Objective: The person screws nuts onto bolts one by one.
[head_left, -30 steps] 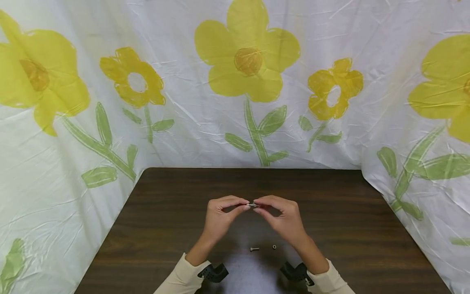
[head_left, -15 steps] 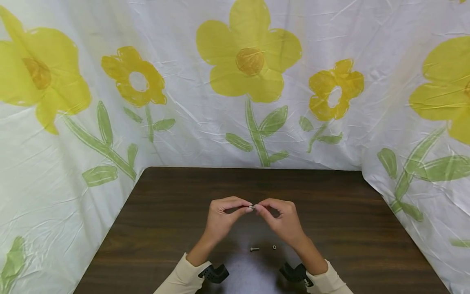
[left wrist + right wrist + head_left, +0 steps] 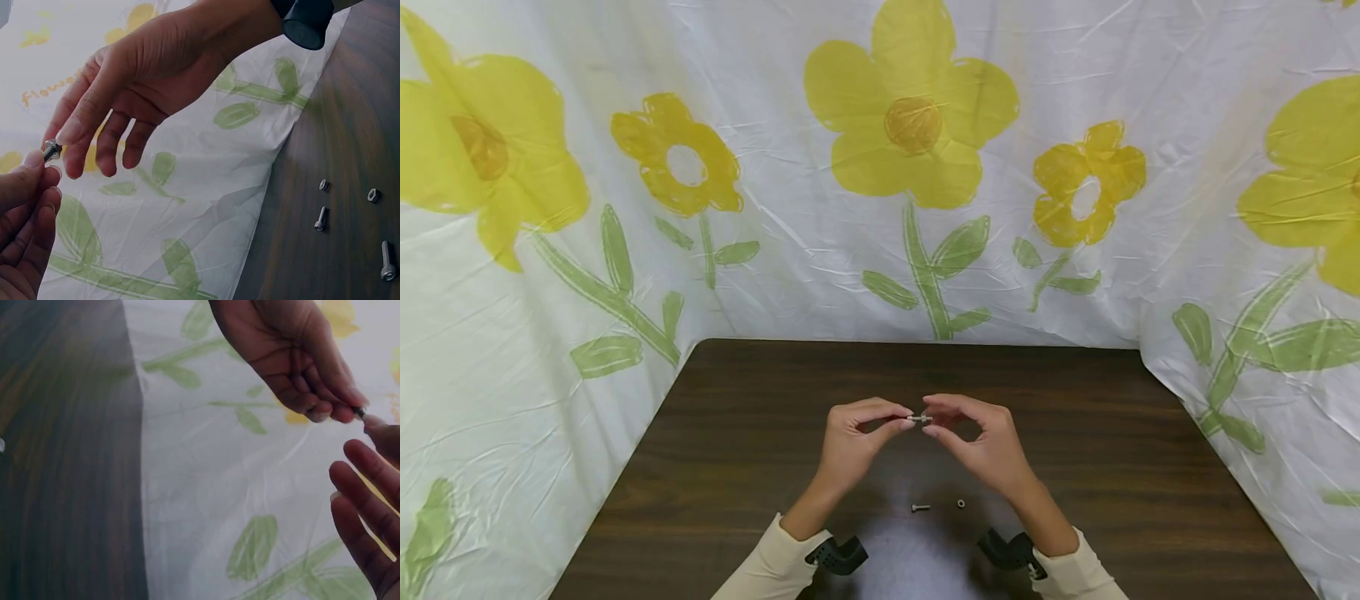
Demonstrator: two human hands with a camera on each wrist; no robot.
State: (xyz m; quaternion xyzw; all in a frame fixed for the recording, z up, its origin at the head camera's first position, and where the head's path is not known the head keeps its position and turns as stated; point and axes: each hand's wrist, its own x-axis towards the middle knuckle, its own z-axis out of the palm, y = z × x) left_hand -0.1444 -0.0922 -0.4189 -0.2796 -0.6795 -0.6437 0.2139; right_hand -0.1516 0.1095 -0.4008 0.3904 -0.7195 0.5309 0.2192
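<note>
My left hand (image 3: 850, 437) pinches a small silver bolt (image 3: 48, 152) between thumb and forefinger, above the table. The bolt lies sideways, and a nut (image 3: 923, 418) sits on its shank towards the right hand. My right hand (image 3: 981, 437) is held around the bolt's free end, thumb and forefinger spread apart with the nut between them. Their tips are right by the nut in the left wrist view. The other right fingers are spread in the right wrist view. The left fingertips hide part of the bolt.
Another bolt (image 3: 920, 507) and a loose nut (image 3: 961, 504) lie on the dark wooden table (image 3: 737, 467). A larger bolt (image 3: 389, 262) and a second nut (image 3: 374, 195) show in the left wrist view. A white flowered curtain (image 3: 790, 275) surrounds the table's far and side edges.
Half a second ago the right thumb and forefinger were pinched together over the nut; now they have spread apart and show it. The left hand has kept its pinch almost in place.
</note>
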